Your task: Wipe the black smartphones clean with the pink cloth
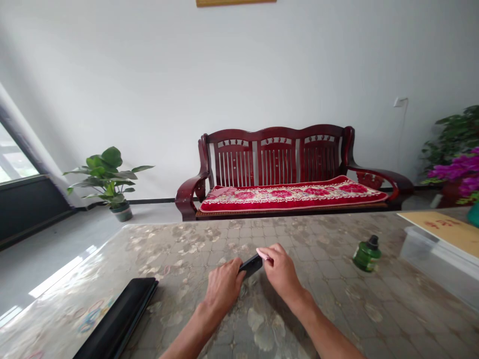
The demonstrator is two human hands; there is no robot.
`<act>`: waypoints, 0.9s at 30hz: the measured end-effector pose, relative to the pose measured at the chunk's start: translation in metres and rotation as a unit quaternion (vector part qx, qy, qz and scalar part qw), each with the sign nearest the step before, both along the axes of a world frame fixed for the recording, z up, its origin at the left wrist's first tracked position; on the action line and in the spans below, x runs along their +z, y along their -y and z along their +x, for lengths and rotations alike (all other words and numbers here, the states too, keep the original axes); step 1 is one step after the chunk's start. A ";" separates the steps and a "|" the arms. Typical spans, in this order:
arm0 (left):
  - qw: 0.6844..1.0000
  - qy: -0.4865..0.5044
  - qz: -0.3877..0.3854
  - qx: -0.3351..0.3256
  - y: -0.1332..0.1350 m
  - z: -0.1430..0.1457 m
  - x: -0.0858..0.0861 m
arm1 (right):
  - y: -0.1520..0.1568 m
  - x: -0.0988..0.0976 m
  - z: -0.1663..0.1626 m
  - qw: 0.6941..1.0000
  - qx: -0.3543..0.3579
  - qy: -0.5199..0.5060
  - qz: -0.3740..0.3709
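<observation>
My left hand (223,285) is closed round one end of a small black object (250,265), held just above the patterned table (325,299). My right hand (281,269) is closed at the object's other end, its fingertips pinching a small pink piece (264,255) on top of it. The hands nearly touch. I cannot make out what the black object is.
A flat black case (119,319) lies at the table's near left. A small green bottle with a black cap (367,254) stands to the right, beside a clear plastic box (437,259) with a tan board on it. A red wooden bench (288,172) and potted plants stand beyond.
</observation>
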State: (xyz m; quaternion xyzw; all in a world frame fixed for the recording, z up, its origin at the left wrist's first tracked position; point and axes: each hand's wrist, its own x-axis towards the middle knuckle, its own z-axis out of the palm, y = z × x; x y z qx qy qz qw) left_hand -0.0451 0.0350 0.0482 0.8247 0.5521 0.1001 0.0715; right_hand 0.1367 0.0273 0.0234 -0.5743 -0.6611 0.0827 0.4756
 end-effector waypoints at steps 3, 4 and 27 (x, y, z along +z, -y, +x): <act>0.999 0.042 0.018 0.007 0.003 -0.003 -0.006 | 0.002 0.012 0.002 0.999 0.012 -0.016 0.026; 0.998 0.056 0.021 0.011 0.005 -0.004 -0.009 | 0.003 0.016 0.003 0.999 0.016 -0.017 0.034; 0.806 0.531 -0.254 0.063 -0.005 0.043 -0.062 | -0.026 -0.052 0.025 0.923 -0.077 -0.374 -0.051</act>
